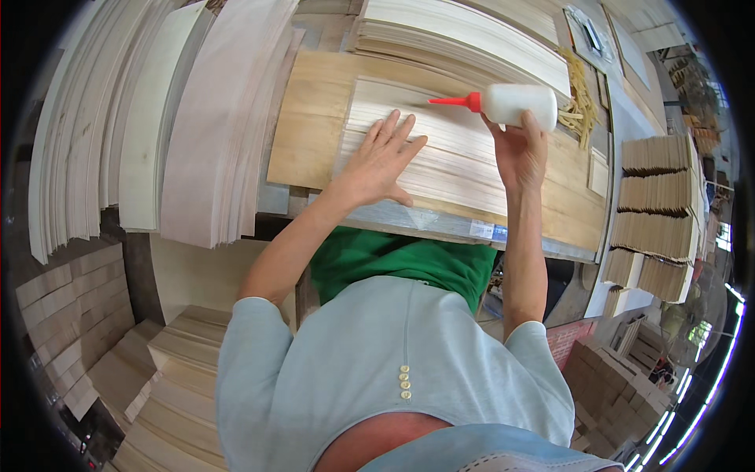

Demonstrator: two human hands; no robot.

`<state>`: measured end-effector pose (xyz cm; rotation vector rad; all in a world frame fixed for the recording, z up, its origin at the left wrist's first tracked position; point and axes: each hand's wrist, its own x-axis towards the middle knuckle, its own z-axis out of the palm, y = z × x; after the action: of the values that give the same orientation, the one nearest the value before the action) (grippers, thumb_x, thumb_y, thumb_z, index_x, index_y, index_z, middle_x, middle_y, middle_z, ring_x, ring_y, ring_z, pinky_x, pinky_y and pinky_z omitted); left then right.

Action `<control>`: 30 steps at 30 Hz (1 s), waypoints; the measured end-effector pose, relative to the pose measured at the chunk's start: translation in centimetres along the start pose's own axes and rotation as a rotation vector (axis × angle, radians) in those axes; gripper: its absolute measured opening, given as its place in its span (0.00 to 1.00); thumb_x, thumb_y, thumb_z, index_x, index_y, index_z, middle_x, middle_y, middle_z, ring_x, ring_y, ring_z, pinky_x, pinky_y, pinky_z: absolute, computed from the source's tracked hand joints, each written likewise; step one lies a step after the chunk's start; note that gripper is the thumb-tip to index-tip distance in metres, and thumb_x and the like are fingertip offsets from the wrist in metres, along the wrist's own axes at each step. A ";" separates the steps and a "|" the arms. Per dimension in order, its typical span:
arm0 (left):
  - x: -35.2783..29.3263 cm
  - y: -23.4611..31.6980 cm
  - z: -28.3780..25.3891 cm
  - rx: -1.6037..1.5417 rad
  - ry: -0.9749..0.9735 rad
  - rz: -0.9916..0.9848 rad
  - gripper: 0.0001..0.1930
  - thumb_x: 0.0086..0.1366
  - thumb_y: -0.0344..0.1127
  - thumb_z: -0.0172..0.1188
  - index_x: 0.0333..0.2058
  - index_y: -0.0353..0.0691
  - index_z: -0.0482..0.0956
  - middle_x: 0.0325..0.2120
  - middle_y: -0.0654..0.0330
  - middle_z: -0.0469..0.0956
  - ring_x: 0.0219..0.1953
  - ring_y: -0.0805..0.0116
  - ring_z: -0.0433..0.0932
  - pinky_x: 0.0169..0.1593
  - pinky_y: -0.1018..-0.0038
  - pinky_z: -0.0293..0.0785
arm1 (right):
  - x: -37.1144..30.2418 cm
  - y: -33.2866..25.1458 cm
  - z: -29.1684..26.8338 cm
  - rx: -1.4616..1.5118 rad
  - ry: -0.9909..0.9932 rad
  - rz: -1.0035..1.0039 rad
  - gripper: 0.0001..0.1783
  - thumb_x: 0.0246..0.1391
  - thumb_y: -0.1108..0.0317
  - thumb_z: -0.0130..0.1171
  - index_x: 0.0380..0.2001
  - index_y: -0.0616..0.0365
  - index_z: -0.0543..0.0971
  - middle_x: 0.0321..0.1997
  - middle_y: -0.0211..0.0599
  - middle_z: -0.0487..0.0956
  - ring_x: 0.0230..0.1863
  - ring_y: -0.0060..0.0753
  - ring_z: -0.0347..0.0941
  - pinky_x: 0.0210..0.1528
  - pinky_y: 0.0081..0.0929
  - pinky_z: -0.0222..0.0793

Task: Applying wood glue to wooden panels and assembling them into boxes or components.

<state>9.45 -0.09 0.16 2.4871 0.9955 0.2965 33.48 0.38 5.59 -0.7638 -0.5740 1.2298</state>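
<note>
Head view: a tan board (pixel 308 118) lies across the bench in front of the person, and everything here is placed by it. On its middle sit pale wooden strips (pixel 460 161), laid side by side with their long edges meeting or nearly so. The left hand (pixel 384 161) rests on the left part of these strips, palm down, fingers spread apart and holding nothing. Above the right part of the board, the right hand (pixel 521 153) has its thumb and fingers clamped around a white squeeze bottle (pixel 519 106). That bottle is tipped level, its red nozzle (pixel 456 101) pointing toward the board's left end; the tip looks clear of the wood.

As far as can be judged, laying out the strips on the board is done, while work with the bottle is at an early point or between strokes: no wet line shows on the wood, and whether any liquid is on the joints cannot be told. Yellow bands (pixel 580 98) lie loose at the board's far right corner, around none of the strips. Beyond the board, a stack of long planks (pixel 472 35) appears untouched, as do the broad planks (pixel 224 118) to its left.
</note>
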 end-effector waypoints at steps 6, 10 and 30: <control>-0.1 -0.8 0.2 -0.046 0.064 0.017 0.54 0.34 0.55 0.74 0.62 0.44 0.61 0.66 0.49 0.49 0.69 0.46 0.43 0.68 0.53 0.45 | 2.3 3.1 3.5 -0.081 -0.095 0.030 0.27 0.50 0.70 0.63 0.53 0.58 0.67 0.51 0.37 0.72 0.54 0.35 0.70 0.55 0.42 0.69; 0.0 -0.8 0.0 -0.064 0.067 0.008 0.54 0.33 0.55 0.74 0.61 0.45 0.62 0.66 0.50 0.51 0.68 0.47 0.45 0.67 0.53 0.46 | 2.8 5.3 4.9 -0.123 -0.044 0.041 0.27 0.50 0.72 0.63 0.53 0.61 0.66 0.50 0.41 0.72 0.53 0.35 0.71 0.55 0.37 0.72; 0.3 -0.7 0.2 -0.075 0.077 -0.017 0.55 0.31 0.53 0.75 0.61 0.47 0.62 0.65 0.53 0.52 0.68 0.49 0.46 0.67 0.52 0.47 | 5.1 9.7 5.5 -0.282 -0.067 0.011 0.33 0.46 0.75 0.67 0.54 0.61 0.63 0.50 0.38 0.73 0.52 0.31 0.70 0.52 0.30 0.70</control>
<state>9.34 0.54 -0.30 2.4152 1.0162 0.4188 24.72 7.90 1.48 -0.9655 -0.8106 1.2020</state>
